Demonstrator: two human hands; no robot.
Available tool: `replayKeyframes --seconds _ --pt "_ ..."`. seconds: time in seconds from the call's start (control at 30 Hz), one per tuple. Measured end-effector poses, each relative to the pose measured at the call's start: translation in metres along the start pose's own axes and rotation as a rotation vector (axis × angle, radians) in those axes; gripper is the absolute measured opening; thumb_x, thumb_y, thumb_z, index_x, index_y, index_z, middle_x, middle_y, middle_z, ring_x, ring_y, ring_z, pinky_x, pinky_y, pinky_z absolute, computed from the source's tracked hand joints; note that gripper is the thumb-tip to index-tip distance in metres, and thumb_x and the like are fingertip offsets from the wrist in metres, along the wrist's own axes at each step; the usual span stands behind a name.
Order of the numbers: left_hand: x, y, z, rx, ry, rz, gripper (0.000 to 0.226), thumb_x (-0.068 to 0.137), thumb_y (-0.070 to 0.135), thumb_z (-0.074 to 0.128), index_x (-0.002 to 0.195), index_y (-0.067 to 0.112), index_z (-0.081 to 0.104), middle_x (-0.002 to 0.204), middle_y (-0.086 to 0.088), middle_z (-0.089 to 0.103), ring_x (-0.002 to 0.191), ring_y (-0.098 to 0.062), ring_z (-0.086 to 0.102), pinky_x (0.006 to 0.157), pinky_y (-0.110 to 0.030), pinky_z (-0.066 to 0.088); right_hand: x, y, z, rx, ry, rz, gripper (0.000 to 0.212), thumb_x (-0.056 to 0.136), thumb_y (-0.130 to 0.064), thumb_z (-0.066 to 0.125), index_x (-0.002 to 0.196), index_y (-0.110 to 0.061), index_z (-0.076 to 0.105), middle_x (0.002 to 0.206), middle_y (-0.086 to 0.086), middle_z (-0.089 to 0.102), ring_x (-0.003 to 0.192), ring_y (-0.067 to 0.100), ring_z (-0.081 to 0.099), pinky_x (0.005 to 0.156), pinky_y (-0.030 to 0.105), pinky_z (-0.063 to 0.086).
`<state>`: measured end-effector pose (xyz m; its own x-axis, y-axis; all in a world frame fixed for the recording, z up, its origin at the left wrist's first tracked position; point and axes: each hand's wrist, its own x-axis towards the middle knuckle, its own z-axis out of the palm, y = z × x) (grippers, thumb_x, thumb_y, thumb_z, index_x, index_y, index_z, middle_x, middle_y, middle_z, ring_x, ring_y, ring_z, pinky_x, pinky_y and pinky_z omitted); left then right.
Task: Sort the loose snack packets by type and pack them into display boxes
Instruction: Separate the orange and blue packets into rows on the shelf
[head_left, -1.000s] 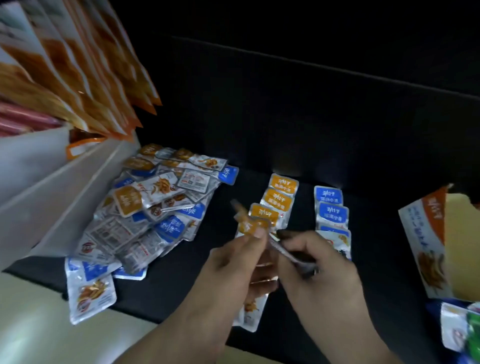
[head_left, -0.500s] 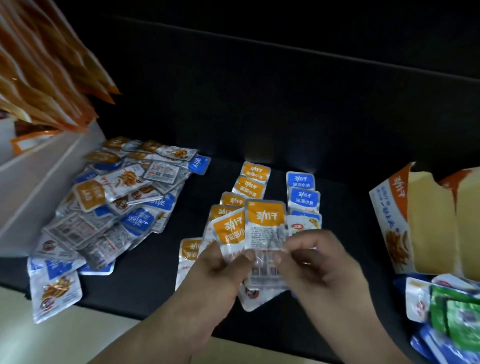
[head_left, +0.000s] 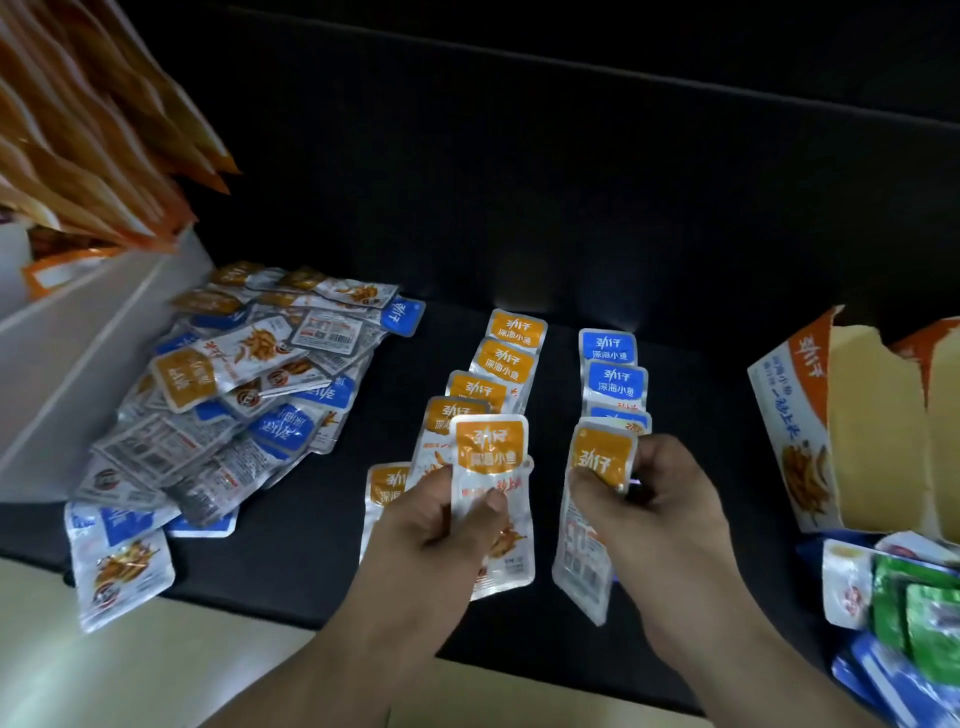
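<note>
Your left grip curls round one orange packet and your right grip pinches a second orange packet, labels toward you above the desk near the orange row, likely to confirm type before adding them there.

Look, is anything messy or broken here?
Yes. The unsorted pile on the left is a jumble, with some packets face down. The display box on the right has a ragged top edge that looks torn.
</note>
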<state>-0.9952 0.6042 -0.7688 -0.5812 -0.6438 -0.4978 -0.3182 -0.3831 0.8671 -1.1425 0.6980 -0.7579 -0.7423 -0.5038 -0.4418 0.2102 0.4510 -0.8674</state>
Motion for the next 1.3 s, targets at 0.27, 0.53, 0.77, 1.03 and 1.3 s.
replayKeyframes --seconds 0.27,0.53,0.77,1.03,1.3 --pt "-0.002 0.003 -0.002 -0.202 -0.108 -0.159 0.025 0.097 0.049 0.059 0.103 0.038 0.080 0.108 0.001 0.080 0.105 -0.018 0.075 0.102 -0.045 0.053 -0.008 -0.019 0.019 0.172 -0.278 0.045 0.014 0.087 -0.010 0.076 0.091 0.000 0.066 0.087 0.018 0.073 0.080 0.044 0.073 0.060 0.042 0.060" --pt "-0.003 0.001 -0.021 -0.019 -0.049 -0.060 0.025 0.102 0.015 0.063 0.117 0.031 0.072 0.106 0.005 0.080 0.097 -0.016 0.077 0.082 -0.045 0.064 -0.008 -0.013 0.030 -0.063 -0.147 0.038 0.028 0.080 -0.019 0.086 0.096 -0.015 0.063 0.085 -0.001 0.079 0.076 0.018 0.078 0.063 0.042 0.060" --pt "0.008 -0.002 -0.052 0.097 0.176 0.042 0.020 0.101 0.012 0.065 0.109 0.029 0.072 0.091 0.009 0.080 0.074 -0.014 0.077 0.058 -0.029 0.062 0.002 -0.011 0.055 -0.113 -0.235 -0.030 0.020 0.089 -0.010 0.078 0.097 -0.016 0.061 0.082 -0.001 0.078 0.063 0.017 0.072 0.049 0.025 0.049" --pt "0.022 -0.048 -0.093 0.849 0.401 0.318 0.022 0.098 0.041 0.060 0.119 0.038 0.064 0.108 0.018 0.062 0.102 -0.009 0.059 0.082 -0.028 0.051 0.014 0.007 0.105 -0.558 -0.265 -0.295 0.015 0.088 -0.032 0.077 0.094 -0.033 0.064 0.065 -0.006 0.064 0.055 0.009 0.063 0.059 0.037 0.058" --pt "0.020 -0.076 -0.097 0.892 0.288 0.412 0.044 0.092 0.036 0.065 0.135 0.037 0.057 0.134 0.018 0.053 0.108 -0.007 0.046 0.076 -0.022 0.049 0.016 0.029 0.100 -0.821 -0.071 -0.777 0.028 0.083 -0.043 0.078 0.109 -0.033 0.073 0.115 -0.011 0.062 0.090 0.016 0.070 0.061 0.037 0.060"
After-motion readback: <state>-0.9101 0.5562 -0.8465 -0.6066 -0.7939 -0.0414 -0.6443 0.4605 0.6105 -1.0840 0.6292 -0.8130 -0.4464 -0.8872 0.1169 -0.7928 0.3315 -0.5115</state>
